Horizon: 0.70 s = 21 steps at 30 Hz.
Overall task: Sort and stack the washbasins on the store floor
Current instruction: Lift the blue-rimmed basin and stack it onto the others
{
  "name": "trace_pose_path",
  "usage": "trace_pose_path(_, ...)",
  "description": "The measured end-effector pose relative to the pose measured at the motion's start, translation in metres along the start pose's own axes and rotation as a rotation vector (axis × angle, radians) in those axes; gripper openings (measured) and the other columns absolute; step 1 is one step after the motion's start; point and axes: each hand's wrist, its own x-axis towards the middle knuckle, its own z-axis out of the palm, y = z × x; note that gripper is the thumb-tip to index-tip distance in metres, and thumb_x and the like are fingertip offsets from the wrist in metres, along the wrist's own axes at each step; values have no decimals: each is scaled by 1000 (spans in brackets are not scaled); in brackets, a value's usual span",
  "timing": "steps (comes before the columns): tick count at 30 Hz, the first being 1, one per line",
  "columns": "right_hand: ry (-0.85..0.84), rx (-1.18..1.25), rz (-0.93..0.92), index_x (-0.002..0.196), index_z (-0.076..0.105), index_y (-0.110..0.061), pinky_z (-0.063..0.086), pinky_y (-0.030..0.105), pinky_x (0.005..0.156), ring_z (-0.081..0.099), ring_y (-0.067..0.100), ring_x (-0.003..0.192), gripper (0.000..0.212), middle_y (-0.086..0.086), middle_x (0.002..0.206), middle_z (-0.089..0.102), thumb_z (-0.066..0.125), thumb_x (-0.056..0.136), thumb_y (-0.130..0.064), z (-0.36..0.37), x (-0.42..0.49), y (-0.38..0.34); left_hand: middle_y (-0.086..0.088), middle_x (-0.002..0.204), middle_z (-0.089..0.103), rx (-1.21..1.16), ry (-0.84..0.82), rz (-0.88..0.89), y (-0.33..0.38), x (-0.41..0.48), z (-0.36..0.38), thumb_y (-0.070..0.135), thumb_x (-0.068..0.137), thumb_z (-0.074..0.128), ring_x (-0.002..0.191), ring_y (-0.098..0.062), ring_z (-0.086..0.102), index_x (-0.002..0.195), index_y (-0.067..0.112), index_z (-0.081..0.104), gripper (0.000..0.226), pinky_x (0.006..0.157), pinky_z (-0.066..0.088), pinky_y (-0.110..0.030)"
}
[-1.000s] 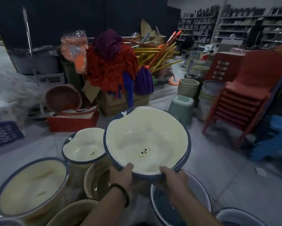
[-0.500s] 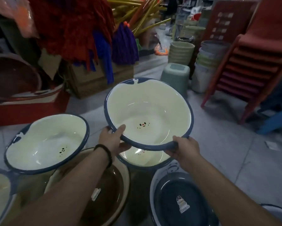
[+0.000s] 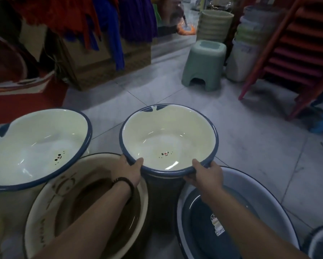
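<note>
Spreading across the grey tiled store floor (image 3: 241,146) are washbasin stacks, and a cream round plastic washbasin with a blue rim (image 3: 168,139) is sitting atop the middle one. It is likely light, stiff and slick, best taken at the rolled rim. Left hand (image 3: 128,171) and right hand (image 3: 206,176) are each pinching its near edge, forearms reaching forward.

We count two cream washbasins with blue rims (image 3: 169,135) (image 3: 37,144), one brown-lined basin (image 3: 93,204), one dark blue basin (image 3: 203,227), one green stool (image 3: 203,66), and two hands (image 3: 128,171) (image 3: 206,177).
</note>
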Motion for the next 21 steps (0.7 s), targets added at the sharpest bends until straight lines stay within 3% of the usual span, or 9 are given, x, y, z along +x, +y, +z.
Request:
trace_pose_path(5,49,-276,-44,107,65,-5,68,44,60,78,27,57,25,15,85,77,79,96,-22,-6,9,8,-11,125,65,132,25,-20,3,11,9,37,95,68,108,-31,64,138,14,51,51,90,59,-43)
trace_pose_path(8,63,-394,-76,96,66,0,67,51,61,77,30,54,28,16,71,76,81,94,-24,-7,16,15,-11,114,66,163,18,-58,-2,14,13,33,92,73,104,-31,66,124,10,57,42,91,59,-43)
trace_pose_path(12,77,-468,-116,96,67,0,67,45,57,76,27,52,34,16,74,77,82,93,-30,-7,22,17,-7,104,59,142,15,-91,-5,14,18,32,91,76,93,-25,59,111,14,51,36,79,53,-36)
trace_pose_path(14,122,-543,-130,109,64,1,62,36,61,77,27,65,44,16,92,77,81,93,-35,-6,19,14,-7,106,61,156,-18,-79,-4,13,14,38,92,74,96,-26,61,111,17,50,38,80,52,-36)
trace_pose_path(17,280,-606,-203,132,47,-5,54,39,78,69,39,104,60,17,121,67,75,96,-43,7,6,10,-9,101,69,133,-108,-67,-8,11,-12,49,97,63,95,-27,67,107,13,60,38,84,58,-39)
trace_pose_path(19,289,-573,-311,135,44,-14,55,44,84,66,37,106,51,13,122,65,67,101,-44,31,-19,2,-13,99,72,115,-131,-62,-14,12,-47,42,98,60,91,-29,71,105,15,68,29,84,61,-45)
trace_pose_path(21,99,-593,-404,129,50,-18,52,39,83,66,31,103,36,9,113,67,63,103,-40,67,-49,-8,-13,100,74,73,-84,-59,-25,16,-92,30,97,61,89,-30,73,108,16,71,20,79,63,-44)
